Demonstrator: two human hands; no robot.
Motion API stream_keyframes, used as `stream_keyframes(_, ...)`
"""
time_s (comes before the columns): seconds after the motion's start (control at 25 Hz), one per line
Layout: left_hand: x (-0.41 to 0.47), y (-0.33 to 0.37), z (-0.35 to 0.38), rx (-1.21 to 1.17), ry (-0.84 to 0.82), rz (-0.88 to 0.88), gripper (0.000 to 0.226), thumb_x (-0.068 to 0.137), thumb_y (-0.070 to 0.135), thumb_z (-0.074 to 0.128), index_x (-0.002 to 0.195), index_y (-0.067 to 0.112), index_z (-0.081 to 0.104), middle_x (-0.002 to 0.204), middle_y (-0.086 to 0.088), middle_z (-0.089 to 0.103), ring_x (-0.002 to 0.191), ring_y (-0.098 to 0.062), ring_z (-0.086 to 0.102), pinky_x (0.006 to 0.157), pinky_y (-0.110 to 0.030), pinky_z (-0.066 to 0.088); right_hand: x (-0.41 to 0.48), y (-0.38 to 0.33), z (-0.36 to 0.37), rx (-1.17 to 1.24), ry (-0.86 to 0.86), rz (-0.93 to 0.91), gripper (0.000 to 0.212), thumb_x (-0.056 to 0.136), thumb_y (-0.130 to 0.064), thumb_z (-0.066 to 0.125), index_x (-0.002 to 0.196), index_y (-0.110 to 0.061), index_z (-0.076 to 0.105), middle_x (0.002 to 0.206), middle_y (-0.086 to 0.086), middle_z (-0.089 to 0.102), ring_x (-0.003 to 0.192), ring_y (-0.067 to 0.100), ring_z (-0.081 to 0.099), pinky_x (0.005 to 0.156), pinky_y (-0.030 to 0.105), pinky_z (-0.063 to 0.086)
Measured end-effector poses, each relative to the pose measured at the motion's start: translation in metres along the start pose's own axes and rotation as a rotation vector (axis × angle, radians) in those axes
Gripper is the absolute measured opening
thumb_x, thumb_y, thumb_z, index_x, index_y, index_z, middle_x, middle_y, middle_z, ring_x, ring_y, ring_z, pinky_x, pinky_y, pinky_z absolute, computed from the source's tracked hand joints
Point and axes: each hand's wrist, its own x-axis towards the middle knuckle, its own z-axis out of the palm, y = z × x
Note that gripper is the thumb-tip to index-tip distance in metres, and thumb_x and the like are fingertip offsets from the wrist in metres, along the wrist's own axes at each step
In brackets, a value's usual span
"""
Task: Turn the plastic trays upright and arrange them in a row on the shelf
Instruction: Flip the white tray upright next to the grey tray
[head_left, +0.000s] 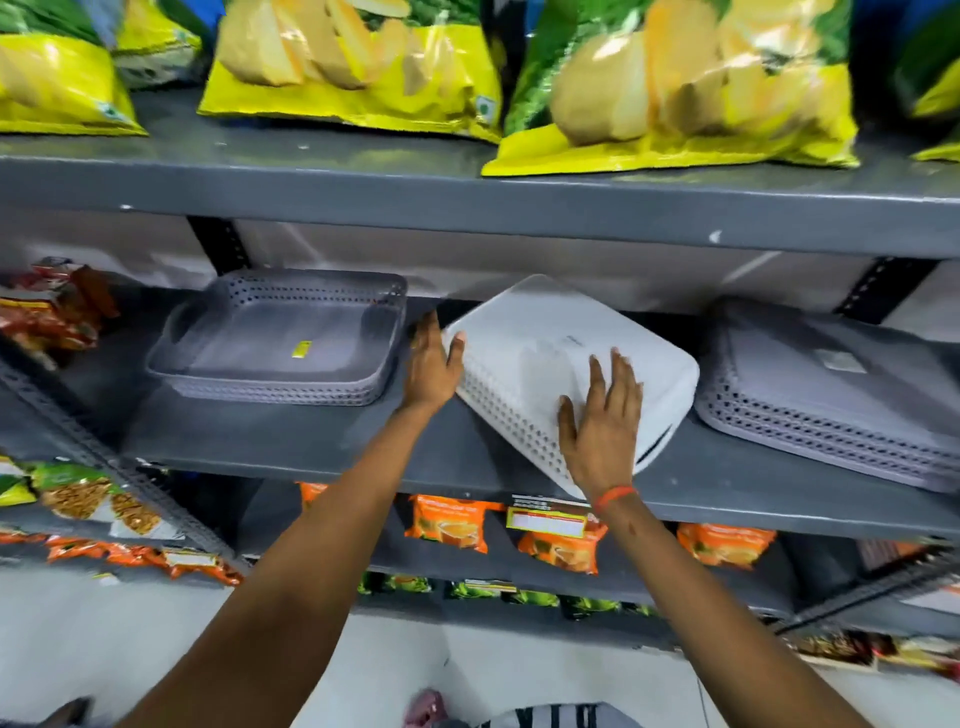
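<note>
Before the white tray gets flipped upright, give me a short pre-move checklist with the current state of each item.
1. Left hand on the white tray: ok, at its left edge.
2. Right hand on tray: ok, flat on its upturned base.
3. Firm grip by either hand: cannot tell.
4. Tray upright: not ok, upside down and tilted.
5. Gap beside the upright grey tray: ok.
6. Right grey tray upright: not ok, upside down.

Bright, even light glares off the chip bags (675, 83); edges bow and blur.

Overturned tray (566, 364) between two trays
</note>
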Motion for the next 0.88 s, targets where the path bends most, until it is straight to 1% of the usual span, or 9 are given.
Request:
stream_keyframes(0.16,0.017,-0.014,0.012,-0.065,-0.090,-0.249,0.054,0.099,0.029,0.040,0.142,-0.001,0.027,0.149,-0.025,0.033,0.138,-0.035,0.032,0.112,-0.035,0.025,-0.024,0.034,-0.007,0.299,0.056,0.442,0.064,0.093,-0.023,0.056,0.142,0.003,0.025,0.152,0.029,0.018,0.141,0.043,0.019,0.117,0.052,0.021)
stream_keyframes(0.24,0.016,-0.021,0.012,-0.080,-0.118,-0.281,0.050,0.099,0.032,0.038,0.139,0.003,0.034,0.145,-0.023,0.041,0.133,-0.036,0.039,0.108,-0.038,0.031,-0.025,0.037,-0.003,0.560,0.030,0.656,0.064,0.094,-0.029,0.053,0.143,0.001,0.024,0.151,0.027,0.026,0.139,0.039,0.028,0.115,0.052,0.026)
stream_keyframes(0.44,-0.018,-0.024,0.003,-0.215,0.101,-0.262,0.044,0.095,0.029,0.048,0.125,-0.003,0.044,0.135,-0.026,0.046,0.130,-0.041,0.037,0.109,-0.048,0.033,0.001,0.043,-0.002,0.735,0.036,0.854,0.053,0.097,-0.044,0.039,0.136,-0.008,0.044,0.138,0.019,0.052,0.128,0.032,0.047,0.109,0.042,0.038)
stream_keyframes(0.56,-0.057,-0.021,-0.002,-0.268,0.185,-0.137,0.044,0.088,0.018,0.049,0.129,0.006,0.039,0.136,-0.019,0.040,0.127,-0.027,0.039,0.101,-0.045,0.038,0.026,0.058,-0.007,0.907,0.146,0.960,0.054,0.095,-0.049,0.040,0.115,-0.004,0.062,0.117,0.017,0.067,0.109,0.031,0.059,0.092,0.036,0.048)
stream_keyframes(0.6,-0.068,-0.020,-0.004,-0.243,0.210,-0.067,0.048,0.084,0.013,0.051,0.129,0.008,0.037,0.133,-0.019,0.039,0.109,-0.013,0.049,0.088,-0.039,0.044,0.029,0.067,-0.010,0.948,0.134,0.999,0.052,0.095,-0.050,0.041,0.112,-0.006,0.064,0.103,0.007,0.073,0.103,0.036,0.060,0.087,0.035,0.054)
stream_keyframes(0.68,-0.082,-0.021,-0.006,-0.147,0.263,0.046,0.058,0.079,0.002,0.060,0.131,0.011,0.036,0.129,-0.018,0.038,0.063,0.000,0.040,0.063,-0.028,0.043,0.026,0.083,-0.017,0.948,-0.030,1.076,0.041,0.096,-0.047,0.039,0.099,-0.015,0.065,0.058,-0.011,0.068,0.079,0.039,0.058,0.048,0.027,0.057)
stream_keyframes(0.76,-0.086,-0.024,-0.011,-0.076,0.280,0.116,0.061,0.078,-0.003,0.062,0.132,0.012,0.038,0.127,-0.017,0.039,0.062,-0.001,0.040,0.063,-0.026,0.044,0.026,0.088,-0.025,0.907,-0.165,1.086,0.038,0.099,-0.039,0.037,0.073,-0.020,0.057,0.038,-0.002,0.063,0.061,0.029,0.053,0.031,0.019,0.046)
stream_keyframes(0.84,-0.085,-0.026,-0.017,-0.035,0.254,0.149,0.064,0.079,-0.006,0.061,0.135,0.011,0.038,0.125,-0.018,0.040,0.073,-0.008,0.047,0.070,-0.026,0.045,0.040,0.086,-0.028,1.083,-0.040,1.061,0.050,0.096,-0.051,0.033,0.072,-0.016,0.060,0.059,0.009,0.070,0.065,0.030,0.057,0.057,0.030,0.057)
stream_keyframes(0.88,-0.084,-0.026,-0.018,-0.005,0.243,0.161,0.068,0.078,-0.007,0.061,0.138,0.011,0.036,0.124,-0.019,0.040,0.072,-0.009,0.046,0.070,-0.025,0.044,0.051,0.085,-0.026,1.209,0.056,1.050,0.060,0.093,-0.060,0.030,0.075,-0.014,0.063,0.073,0.010,0.069,0.071,0.026,0.060,0.067,0.032,0.053)
